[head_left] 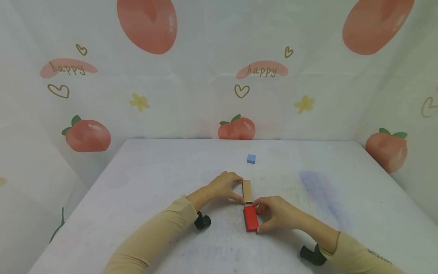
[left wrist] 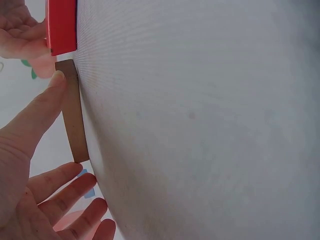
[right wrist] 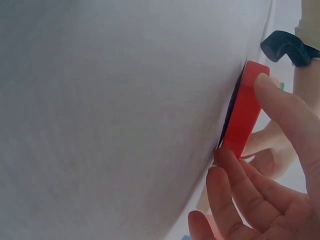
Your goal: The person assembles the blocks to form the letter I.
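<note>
My left hand (head_left: 225,186) grips a tan wooden block (head_left: 247,191) by its two ends, thumb at the near end and fingertips at the far end, as the left wrist view also shows. Just nearer to me, a red rectangular block (head_left: 251,219) lies lengthwise in line with the tan one, a narrow gap between them. My right hand (head_left: 278,214) pinches this red block end to end from its right side. A dark strip shows along its underside (right wrist: 232,107) in the right wrist view; whether it is slightly raised I cannot tell.
A small blue block (head_left: 251,159) sits farther back on the white table (head_left: 164,163). Black devices are strapped at the left wrist (head_left: 202,221) and right wrist (head_left: 313,255). Behind the table's back edge hangs a printed curtain (head_left: 191,76).
</note>
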`<state>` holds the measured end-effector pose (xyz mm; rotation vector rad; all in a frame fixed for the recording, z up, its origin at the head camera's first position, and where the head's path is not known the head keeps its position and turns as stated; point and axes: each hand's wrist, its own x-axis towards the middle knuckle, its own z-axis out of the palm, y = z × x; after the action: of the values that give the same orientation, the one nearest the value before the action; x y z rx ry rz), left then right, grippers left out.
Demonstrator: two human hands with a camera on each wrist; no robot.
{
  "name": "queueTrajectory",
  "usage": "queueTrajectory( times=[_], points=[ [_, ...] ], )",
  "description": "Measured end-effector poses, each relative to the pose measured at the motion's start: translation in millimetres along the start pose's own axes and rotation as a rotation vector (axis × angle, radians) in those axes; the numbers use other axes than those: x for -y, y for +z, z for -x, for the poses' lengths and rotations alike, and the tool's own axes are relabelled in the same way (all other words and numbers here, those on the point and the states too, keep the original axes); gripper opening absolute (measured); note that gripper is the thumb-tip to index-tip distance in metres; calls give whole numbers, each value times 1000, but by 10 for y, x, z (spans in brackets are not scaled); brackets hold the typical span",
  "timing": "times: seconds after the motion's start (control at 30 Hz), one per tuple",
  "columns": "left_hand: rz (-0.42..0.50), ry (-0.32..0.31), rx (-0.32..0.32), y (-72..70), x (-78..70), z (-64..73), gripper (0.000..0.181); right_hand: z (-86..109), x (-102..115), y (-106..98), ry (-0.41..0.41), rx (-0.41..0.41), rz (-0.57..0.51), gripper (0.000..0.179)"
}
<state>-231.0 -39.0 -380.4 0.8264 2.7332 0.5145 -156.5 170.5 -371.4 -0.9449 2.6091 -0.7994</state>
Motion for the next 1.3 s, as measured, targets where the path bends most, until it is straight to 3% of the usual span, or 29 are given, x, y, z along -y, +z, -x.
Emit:
queueTrajectory(
  times=[0.33,0.73,1.0,1.3],
  points=[
    [11,0,-1,-4,-2,6,72,-5,29,24,49,-1,25,56],
    [-4,17,-4,-7,2,-5,73,-3,19,10,79,18,-37,57],
    [3,12,7,-31,-7,8,63,-12,11,8,82,12,-38,53],
    [-17,58,-35,-13,3,17,61,-26,-4,17,91,2,-45,54]
  ],
)
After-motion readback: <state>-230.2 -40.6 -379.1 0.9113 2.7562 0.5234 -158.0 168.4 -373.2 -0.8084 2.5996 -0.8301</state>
